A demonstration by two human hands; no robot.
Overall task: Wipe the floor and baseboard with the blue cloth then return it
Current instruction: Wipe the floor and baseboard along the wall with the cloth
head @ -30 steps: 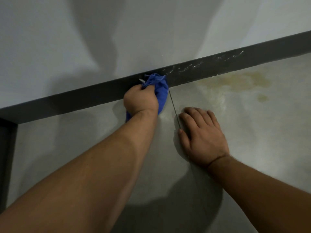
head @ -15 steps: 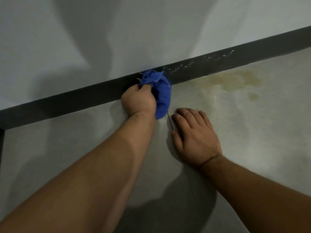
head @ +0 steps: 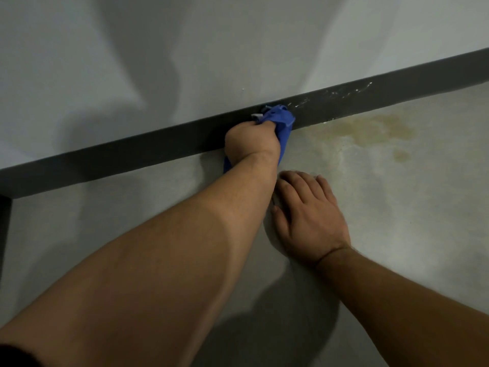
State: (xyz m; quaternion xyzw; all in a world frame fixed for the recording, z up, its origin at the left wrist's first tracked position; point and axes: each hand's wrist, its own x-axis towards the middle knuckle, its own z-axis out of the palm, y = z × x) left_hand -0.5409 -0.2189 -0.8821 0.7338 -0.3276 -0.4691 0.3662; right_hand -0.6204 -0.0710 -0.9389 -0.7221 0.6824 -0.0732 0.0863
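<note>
My left hand (head: 252, 140) was clamped on the blue cloth (head: 280, 120), pressed against the baseboard (head: 132, 152) at twelve o'clock. My right hand (head: 309, 215) lay flat and open on the floor (head: 397, 207). Firm pressure toward the white specks (head: 341, 92) at two o'clock seemed best.

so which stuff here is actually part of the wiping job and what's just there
Part of the job:
- blue cloth, bunched in the left hand
- dark baseboard with white smears
- floor, with a yellowish stain

Just there:
- right hand, flat on the floor as a prop
- wall
</note>
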